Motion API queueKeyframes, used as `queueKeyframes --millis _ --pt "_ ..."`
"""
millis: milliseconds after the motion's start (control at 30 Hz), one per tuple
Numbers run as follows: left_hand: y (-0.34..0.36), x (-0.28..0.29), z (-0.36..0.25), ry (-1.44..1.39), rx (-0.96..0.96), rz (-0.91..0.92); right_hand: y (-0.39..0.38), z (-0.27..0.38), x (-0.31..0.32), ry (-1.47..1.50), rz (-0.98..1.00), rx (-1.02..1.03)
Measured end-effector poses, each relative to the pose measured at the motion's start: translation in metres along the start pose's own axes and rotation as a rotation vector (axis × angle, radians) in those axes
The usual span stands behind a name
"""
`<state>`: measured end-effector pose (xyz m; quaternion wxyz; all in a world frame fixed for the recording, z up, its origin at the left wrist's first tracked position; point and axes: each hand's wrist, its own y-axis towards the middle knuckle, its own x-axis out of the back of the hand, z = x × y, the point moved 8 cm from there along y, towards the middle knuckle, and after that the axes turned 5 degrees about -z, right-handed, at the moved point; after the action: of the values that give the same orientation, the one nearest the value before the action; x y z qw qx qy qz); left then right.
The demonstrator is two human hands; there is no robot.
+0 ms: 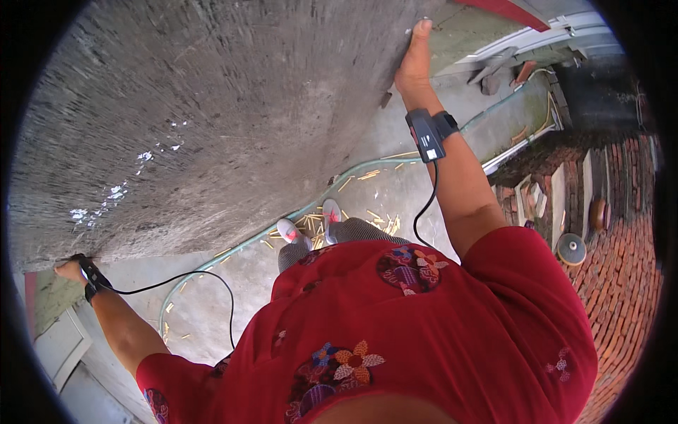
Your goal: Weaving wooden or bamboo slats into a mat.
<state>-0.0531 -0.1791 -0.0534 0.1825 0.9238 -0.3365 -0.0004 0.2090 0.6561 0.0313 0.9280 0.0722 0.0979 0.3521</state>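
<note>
A large, weathered grey board [233,113] with white flecks fills the upper left and middle of the view. My right hand [417,67] grips its right edge near the top of the picture, with some fingers hidden behind it. My left hand [69,268] holds the lower left edge, partly covered by the black wrist device and the board. Both wrists wear black devices with cables. My feet in pale shoes [332,210] stand on concrete below the board.
A green hose [205,267] runs across the concrete [191,311] among scattered thin yellow pieces [371,174]. To the right are red brick paving [614,297], slabs, a round lidded object [571,249] and loose stones [489,85]. A red strip [508,15] crosses the top right.
</note>
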Motion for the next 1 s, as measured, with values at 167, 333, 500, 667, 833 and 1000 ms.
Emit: queueKeyframes --millis 167,333,500,667,833,1000 --pt "0.049 0.081 0.01 0.258 -0.052 -0.123 -0.022 -0.016 -0.049 0.119 0.129 -0.018" --pt "0.004 0.034 0.053 -0.213 0.372 -0.021 -0.034 -0.029 -0.035 0.093 -0.013 -0.059" --pt "-0.035 0.035 0.064 -0.242 0.519 -0.056 -0.019 -0.049 -0.035 0.063 0.064 -0.052" --pt "0.103 0.072 0.128 0.673 -0.538 0.09 -0.024 -0.063 -0.042 0.121 0.227 -0.081" --pt "0.093 0.067 0.15 0.602 -0.368 0.112 -0.033 -0.053 -0.037 0.087 0.145 -0.05" --pt "0.033 0.031 0.144 0.291 -0.314 0.046 -0.03 -0.069 -0.02 0.024 0.031 -0.088"
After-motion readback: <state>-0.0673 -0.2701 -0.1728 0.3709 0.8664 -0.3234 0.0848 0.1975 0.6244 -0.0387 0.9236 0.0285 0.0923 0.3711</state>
